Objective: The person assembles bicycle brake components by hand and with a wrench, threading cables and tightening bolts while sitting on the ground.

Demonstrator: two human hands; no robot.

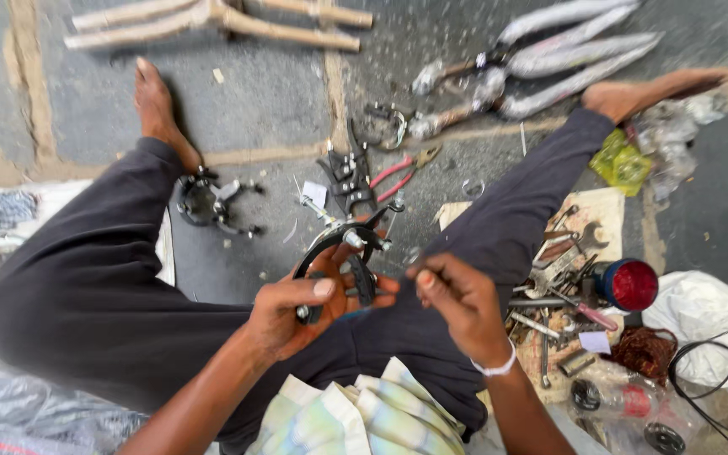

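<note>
Pinching the black brake caliper [343,253], the left hand [292,307] holds it; right hand's [457,299] grip seems pressed together beside it.

a black bicycle brake caliper [340,253], arched arms with silver bolts, held above the lap.

Beside the red-handled pliers [404,171], counted once, one black brake caliper [343,257] is held by two hands; another caliper [206,202] is seen left, and four wrapped frame tubes [566,50] above.

Whatever the right hand [457,299] pinches is too small to tell.
</note>
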